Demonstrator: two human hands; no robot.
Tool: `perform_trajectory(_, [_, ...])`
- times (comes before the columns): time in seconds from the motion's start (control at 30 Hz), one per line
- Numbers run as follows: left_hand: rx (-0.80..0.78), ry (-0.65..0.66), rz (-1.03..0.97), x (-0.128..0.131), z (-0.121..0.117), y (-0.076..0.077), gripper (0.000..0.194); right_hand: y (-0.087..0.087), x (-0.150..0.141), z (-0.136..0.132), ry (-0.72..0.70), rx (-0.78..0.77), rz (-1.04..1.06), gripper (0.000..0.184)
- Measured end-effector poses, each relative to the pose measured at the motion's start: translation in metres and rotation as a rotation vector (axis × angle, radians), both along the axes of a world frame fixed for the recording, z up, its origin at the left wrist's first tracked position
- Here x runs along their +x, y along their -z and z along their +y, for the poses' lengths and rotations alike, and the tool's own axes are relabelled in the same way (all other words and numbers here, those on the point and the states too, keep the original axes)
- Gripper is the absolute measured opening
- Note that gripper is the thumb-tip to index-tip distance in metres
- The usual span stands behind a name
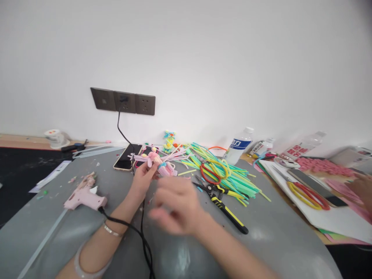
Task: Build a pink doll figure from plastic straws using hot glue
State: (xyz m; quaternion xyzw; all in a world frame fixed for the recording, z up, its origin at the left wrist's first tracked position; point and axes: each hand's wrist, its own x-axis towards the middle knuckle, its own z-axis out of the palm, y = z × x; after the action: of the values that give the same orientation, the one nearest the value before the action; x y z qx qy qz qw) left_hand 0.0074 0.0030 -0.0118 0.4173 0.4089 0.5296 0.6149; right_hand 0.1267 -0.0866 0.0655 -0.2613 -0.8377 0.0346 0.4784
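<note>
My left hand point(144, 176) is closed around a small pink pipe-cleaner figure point(155, 158), its thumb and fingers pinching the body. Pink and lilac stems stick out to both sides of it, and a little light blue shows low on its front. My right hand point(177, 205) hovers nearer to me, beside the figure and apart from it. Motion smears its curled fingers, so I cannot tell whether they hold anything. Just to its right lie yellow-and-black pliers point(222, 205). A pink hot glue gun point(85, 198) rests left of my left forearm, its black cord passing over that arm.
Green and yellow pipe cleaners point(235, 180) lie heaped with scissors point(213, 170) on top. A phone point(128, 157) and a small finished figure point(168, 141) are near the wall. A bottle point(240, 145) stands behind the heap. Another person's hand point(362, 188) shows at far right.
</note>
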Motion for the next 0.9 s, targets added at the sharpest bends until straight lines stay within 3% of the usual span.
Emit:
perform_trajectory(0.07, [0.012, -0.04, -0.006, 0.0, -0.002, -0.001, 0.055, 0.01, 0.042, 0.02, 0.129, -0.007, 0.082, 0.045])
perform_trajectory(0.17, [0.007, -0.07, -0.022, 0.001, -0.005, -0.005, 0.055, 0.037, 0.083, 0.051, 0.233, -0.302, 0.026, 0.04])
perform_trajectory(0.27, [0.008, -0.047, -0.057, 0.002, -0.008, -0.009, 0.053, 0.062, 0.098, 0.065, 0.1, -0.582, -0.15, 0.03])
perform_trajectory(0.37, [0.01, -0.039, -0.08, 0.003, -0.01, -0.012, 0.052, 0.073, 0.099, 0.065, -0.01, -0.72, -0.258, 0.014])
perform_trajectory(0.47, [-0.008, -0.022, -0.079, 0.003, -0.012, -0.012, 0.05, 0.072, 0.097, 0.062, -0.006, -0.724, -0.292, 0.004])
perform_trajectory(0.9, [-0.011, 0.002, -0.054, 0.002, -0.011, -0.008, 0.046, 0.073, 0.09, 0.063, 0.065, -0.672, -0.424, 0.013])
